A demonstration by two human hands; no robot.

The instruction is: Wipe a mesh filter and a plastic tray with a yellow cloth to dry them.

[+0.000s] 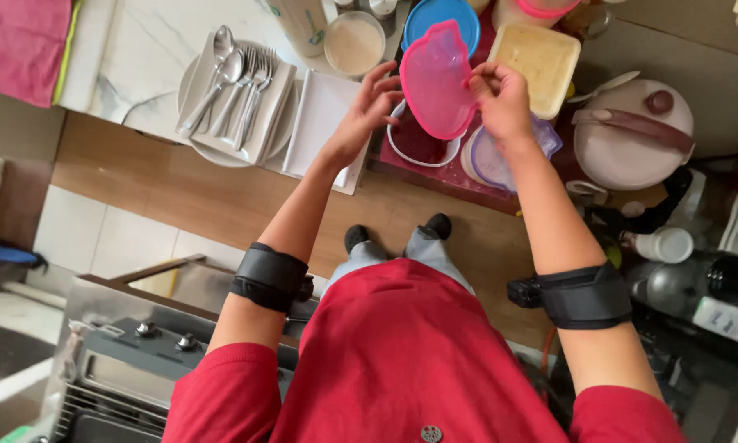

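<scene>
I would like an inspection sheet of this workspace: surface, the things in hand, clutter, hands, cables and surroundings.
Surface: white marbled counter, crowded.
Things in hand: pink lid, held tilted above a white-rimmed container.
Clutter: spoons and forks on stacked plates; blue lid; yellow tub; purple lid; white cooker.
Hands: left hand and right hand both grip the pink lid's edges.
Cables: nothing seen.
Surroundings: steel stove; bottles.

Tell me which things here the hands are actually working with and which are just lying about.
In hand:
- pink lid, gripped by left hand and right hand
- white-rimmed container just beneath the lid

Lying about:
- spoons and forks on a plate
- blue lid
- yellow tub
- rice cooker
- purple lid
</scene>
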